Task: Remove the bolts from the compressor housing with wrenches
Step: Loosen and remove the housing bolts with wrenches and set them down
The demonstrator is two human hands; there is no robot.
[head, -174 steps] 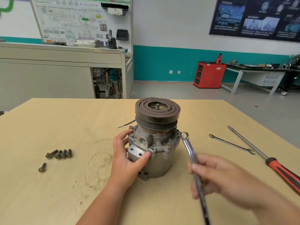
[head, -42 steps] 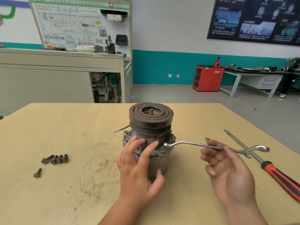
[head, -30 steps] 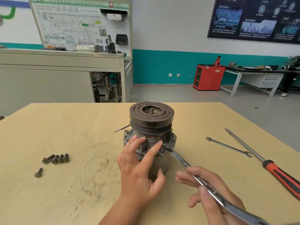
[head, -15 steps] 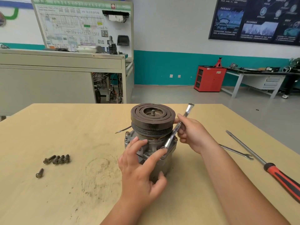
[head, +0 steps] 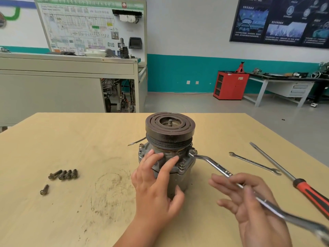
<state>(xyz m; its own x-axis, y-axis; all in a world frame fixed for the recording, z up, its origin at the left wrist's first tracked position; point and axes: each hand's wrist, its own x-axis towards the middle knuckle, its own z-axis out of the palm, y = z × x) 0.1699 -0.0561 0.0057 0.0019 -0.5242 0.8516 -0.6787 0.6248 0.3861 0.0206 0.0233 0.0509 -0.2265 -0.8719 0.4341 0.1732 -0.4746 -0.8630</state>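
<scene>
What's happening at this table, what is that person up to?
A person is unbolting a compressor housing that stands on a wooden table. The left hand grips the housing to steady it, while the right hand holds a wrench whose ring end is seated at the housing's flange. Five loose bolts lie to the left; a spare wrench and a screwdriver lie on the right.

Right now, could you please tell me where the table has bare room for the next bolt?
Bare tabletop lies between the bolt row and the compressor, and behind that row. Right of the compressor is crowded: held wrench, right hand, spare wrench, screwdriver.
</scene>
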